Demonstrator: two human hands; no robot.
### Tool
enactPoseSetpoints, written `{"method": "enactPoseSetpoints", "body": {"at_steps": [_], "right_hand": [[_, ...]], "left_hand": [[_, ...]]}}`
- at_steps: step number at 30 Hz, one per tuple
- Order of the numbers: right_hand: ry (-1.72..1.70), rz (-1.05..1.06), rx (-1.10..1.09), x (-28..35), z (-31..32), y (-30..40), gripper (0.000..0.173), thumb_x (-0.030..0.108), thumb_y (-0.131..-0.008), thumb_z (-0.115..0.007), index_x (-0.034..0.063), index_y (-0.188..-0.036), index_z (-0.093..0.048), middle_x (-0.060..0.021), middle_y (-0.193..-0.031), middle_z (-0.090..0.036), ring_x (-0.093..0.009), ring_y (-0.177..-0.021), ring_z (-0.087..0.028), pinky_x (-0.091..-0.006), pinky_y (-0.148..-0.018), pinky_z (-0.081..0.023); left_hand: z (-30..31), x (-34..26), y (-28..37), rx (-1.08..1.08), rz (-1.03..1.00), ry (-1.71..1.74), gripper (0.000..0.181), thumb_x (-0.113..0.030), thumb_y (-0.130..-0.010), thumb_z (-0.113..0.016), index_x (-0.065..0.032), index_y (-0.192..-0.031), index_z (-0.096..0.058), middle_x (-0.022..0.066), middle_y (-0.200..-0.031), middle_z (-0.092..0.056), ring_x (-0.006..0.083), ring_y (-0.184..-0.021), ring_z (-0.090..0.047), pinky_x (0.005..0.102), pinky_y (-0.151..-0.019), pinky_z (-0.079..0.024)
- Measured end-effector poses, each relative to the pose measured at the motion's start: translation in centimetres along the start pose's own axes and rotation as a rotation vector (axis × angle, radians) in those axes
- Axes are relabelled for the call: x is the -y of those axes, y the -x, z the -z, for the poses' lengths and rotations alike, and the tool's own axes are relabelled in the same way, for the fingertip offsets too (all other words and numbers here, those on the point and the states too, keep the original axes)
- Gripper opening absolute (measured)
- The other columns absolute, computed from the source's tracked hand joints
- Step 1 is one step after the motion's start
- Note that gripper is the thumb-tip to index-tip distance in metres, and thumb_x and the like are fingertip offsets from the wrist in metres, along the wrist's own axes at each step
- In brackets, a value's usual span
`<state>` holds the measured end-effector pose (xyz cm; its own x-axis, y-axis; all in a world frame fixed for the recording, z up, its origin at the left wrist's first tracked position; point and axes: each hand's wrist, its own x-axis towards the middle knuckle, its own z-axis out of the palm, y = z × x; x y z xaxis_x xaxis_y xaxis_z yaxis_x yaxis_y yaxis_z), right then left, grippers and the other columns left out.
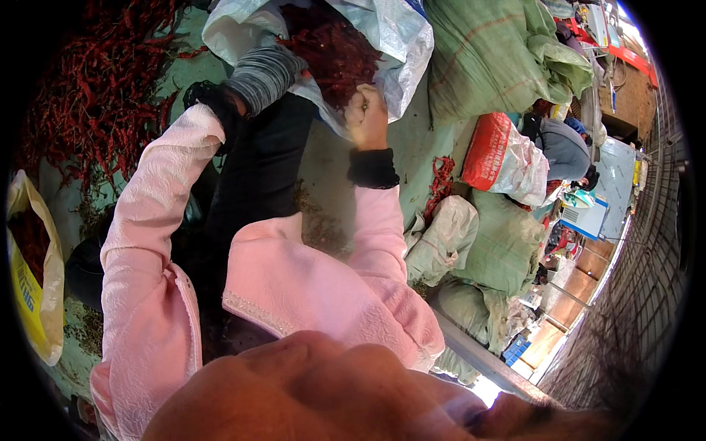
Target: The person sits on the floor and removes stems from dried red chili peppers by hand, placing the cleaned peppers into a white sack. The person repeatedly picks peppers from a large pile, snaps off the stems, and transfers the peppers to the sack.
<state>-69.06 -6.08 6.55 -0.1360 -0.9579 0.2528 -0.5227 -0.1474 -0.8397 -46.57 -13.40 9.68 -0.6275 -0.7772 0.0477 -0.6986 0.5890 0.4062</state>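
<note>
A white woven sack (405, 52) lies open before me, with dried red chillies (336, 52) inside. My left hand (267, 77), in a grey striped knitted glove, is at the left side of the sack's mouth; its fingertips reach the chillies, and their grip is hidden. My right hand (367, 116) is bare and curled at the near rim of the sack. A small dark detail shows on its fingers, too small to name. Whether it pinches the rim or something else is unclear.
Loose dried chillies (105, 88) are heaped at left, above a yellow-and-white bag (33, 275). A large green sack (485, 60) stands right of my sack. Further right are a red-and-white sack (491, 154), more sacks (496, 242) and another person (560, 149) bending over.
</note>
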Motion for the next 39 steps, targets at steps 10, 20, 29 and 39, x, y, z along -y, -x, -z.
{"method": "enactPoseSetpoints", "body": {"at_steps": [10,20,29,39], "right_hand": [[-0.509,-0.315,0.178,2.4,-2.1,-0.7,0.011,0.008,-0.077,-0.053,0.001,-0.086,-0.054,-0.0048,-0.062,-0.05,-0.006,-0.044,-0.038,-0.0189,-0.038,-0.027],[-0.248,-0.267,0.367,4.4,-4.7,-2.7,0.013,0.007,-0.077,-0.058,-0.0038,-0.084,-0.057,-0.0026,-0.067,-0.056,-0.007,-0.057,-0.049,-0.0209,-0.052,-0.039],[-0.161,-0.172,0.354,3.9,-5.2,-3.5,0.01,0.006,-0.079,-0.051,-0.0011,-0.082,-0.058,-0.0008,-0.063,-0.053,-0.007,-0.053,-0.046,-0.0204,-0.048,-0.036],[0.284,0.467,0.363,7.7,-2.5,1.1,0.012,-0.005,-0.073,-0.046,-0.0076,-0.084,-0.05,-0.016,-0.086,-0.049,-0.026,-0.072,-0.048,-0.0345,-0.067,-0.041]], "left_hand": [[-1.4,0.7,-0.1,-0.017,0.019,-0.033,0.025,-0.026,-0.081,-0.047,-0.0087,-0.096,-0.057,0.0117,-0.086,-0.06,0.0282,-0.083,-0.057,0.0374,-0.071,-0.045],[-0.1,-0.8,-0.4,0.102,0.12,-0.088,0.023,-0.023,-0.079,-0.049,-0.0096,-0.093,-0.059,0.0109,-0.085,-0.061,0.0267,-0.083,-0.058,0.0382,-0.07,-0.046],[-2.0,1.1,-0.2,-0.11,0.015,-0.05,0.02,-0.02,-0.079,-0.047,-0.0073,-0.088,-0.059,0.0129,-0.083,-0.058,0.0276,-0.076,-0.057,0.0382,-0.066,-0.045],[0.6,-0.9,2.0,-0.553,-0.139,0.299,0.05,-0.021,-0.075,-0.055,-0.0075,-0.121,-0.043,0.0102,-0.124,-0.041,0.0236,-0.111,-0.04,0.0353,-0.091,-0.035]]}}
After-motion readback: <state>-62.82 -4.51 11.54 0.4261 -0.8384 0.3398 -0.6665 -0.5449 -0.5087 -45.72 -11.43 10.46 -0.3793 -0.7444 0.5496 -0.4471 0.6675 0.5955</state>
